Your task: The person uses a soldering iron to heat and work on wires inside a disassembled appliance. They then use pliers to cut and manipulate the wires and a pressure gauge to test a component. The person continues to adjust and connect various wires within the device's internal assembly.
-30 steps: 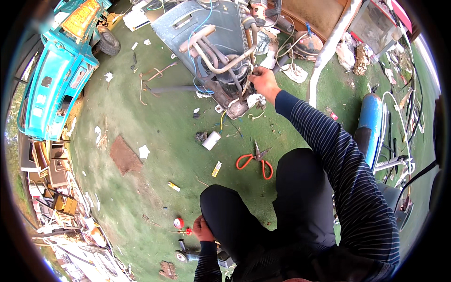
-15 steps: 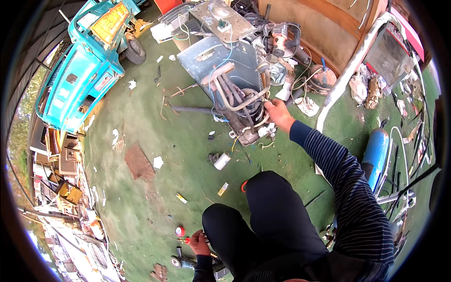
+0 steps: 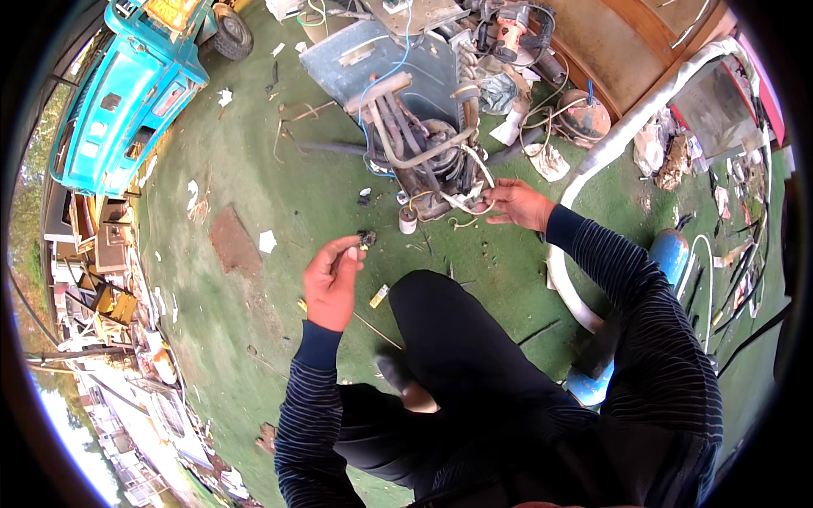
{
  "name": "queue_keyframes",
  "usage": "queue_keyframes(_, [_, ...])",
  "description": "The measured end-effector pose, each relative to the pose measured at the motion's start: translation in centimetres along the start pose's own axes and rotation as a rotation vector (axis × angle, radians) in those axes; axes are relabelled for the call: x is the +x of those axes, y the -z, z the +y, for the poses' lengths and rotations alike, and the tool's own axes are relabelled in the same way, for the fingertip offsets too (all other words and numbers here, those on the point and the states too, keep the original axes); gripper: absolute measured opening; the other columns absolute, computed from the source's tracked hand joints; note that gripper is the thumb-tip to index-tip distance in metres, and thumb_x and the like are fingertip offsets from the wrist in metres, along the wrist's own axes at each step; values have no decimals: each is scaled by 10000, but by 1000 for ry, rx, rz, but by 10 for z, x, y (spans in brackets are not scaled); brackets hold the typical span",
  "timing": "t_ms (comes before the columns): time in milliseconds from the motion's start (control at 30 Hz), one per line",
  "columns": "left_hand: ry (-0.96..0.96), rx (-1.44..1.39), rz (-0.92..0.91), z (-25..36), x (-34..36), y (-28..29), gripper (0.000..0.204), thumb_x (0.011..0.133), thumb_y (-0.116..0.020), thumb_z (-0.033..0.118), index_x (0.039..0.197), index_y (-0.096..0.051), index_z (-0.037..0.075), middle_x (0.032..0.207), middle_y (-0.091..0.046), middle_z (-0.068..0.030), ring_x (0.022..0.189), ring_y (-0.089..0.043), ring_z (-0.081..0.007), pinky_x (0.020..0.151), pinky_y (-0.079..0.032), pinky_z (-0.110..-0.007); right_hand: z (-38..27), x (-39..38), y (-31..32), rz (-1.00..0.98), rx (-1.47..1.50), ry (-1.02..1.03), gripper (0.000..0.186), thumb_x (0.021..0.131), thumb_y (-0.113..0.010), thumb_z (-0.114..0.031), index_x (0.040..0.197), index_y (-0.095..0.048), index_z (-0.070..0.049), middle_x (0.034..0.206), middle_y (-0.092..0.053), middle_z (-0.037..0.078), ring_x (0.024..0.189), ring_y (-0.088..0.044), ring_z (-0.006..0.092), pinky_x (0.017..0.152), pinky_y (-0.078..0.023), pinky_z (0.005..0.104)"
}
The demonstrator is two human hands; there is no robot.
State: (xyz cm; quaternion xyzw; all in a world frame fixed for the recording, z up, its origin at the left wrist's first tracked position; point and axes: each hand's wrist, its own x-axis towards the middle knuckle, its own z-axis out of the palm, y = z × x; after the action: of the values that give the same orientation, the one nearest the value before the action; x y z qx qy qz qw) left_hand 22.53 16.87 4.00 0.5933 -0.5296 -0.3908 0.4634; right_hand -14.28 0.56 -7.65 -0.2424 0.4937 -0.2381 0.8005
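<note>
Since half a second ago, the left hand (image 3: 330, 288) has come up from beside the person's lower leg, and the right hand (image 3: 523, 205) has dropped slightly away from the pipework. Taking the middle of the view as the clock's centre, a dark-trousered knee (image 3: 432, 305) rises toward five o'clock, with a small yellow box (image 3: 379, 296) on the green floor at seven. At eight o'clock the left hand has its thumb and forefinger drawn narrow, the tips at a small dark part (image 3: 367, 239); whether it is pinched or merely touched, I cannot tell. At two o'clock the right hand's fingers are loosely parted beside a pale tube (image 3: 483, 168), and a grip on it cannot be confirmed. Reaching from both sides probably keeps the near end of the machine (image 3: 434, 131) in sight between the arms. That machine lies at twelve o'clock, its bent pipes uppermost, a short white cylinder (image 3: 408, 222) just before it. Beyond come the containers: a blue gas cylinder (image 3: 670, 252) at three, its contents hidden; a crumpled plastic bag (image 3: 650, 142) at two, contents unclear; and a bucket (image 3: 320, 27) at eleven, its inside obscured. Farthest, a turquoise vehicle (image 3: 110, 110) stands at ten.
</note>
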Motion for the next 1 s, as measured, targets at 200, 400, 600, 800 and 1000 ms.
queue_keyframes(200, [329, 79, -212, -25, 46, -40, 295, 1055, -601, 215, 1284, -657, 36, 1017, -735, -60, 813, -660, -115, 725, -530, -273, 5, -12, -20, -31, 24, 219, 163, 1037, -653, -220, 1029, -605, -64, 933, -700, 51, 978, -771, 226, 837, -613, 354])
queue_keyframes(400, [765, -301, -16, -107, 97, -87, 280, 1045, -578, 237, 1270, -597, 72, 1020, -703, -87, 831, -686, -197, 704, -572, -358, 6, -23, -45, 40, 133, 258, 151, 1050, -638, -242, 985, -592, -113, 769, -599, -28, 703, -677, 140, 663, -545, 328])
queue_keyframes(600, [1105, -682, 193, -205, 105, -137, 440, 997, -579, 430, 1155, -536, 22, 976, -642, -141, 845, -658, -303, 713, -565, -451, 16, -20, -45, 31, 196, 239, 153, 1065, -624, -242, 976, -594, -120, 712, -492, -62, 590, -469, 76, 555, -391, 279])
queue_keyframes(800, [1292, -768, 237, -238, 120, -187, 595, 983, -564, 584, 1271, -509, 67, 1012, -644, -162, 852, -626, -307, 726, -512, -414, 16, -25, -63, 71, 273, 258, 134, 1088, -589, -198, 995, -617, -105, 715, -385, -98, 594, -333, 45, 529, -277, 223])
queue_keyframes(1000, [1287, -846, 22, -240, 158, -199, 502, 1025, -528, 556, 1151, -580, 72, 982, -632, -163, 783, -571, -247, 644, -408, -337, 16, -28, -80, 80, 389, 222, 142, 1085, -594, -186, 1041, -641, -60, 717, -369, -92, 598, -316, 38, 522, -273, 221])
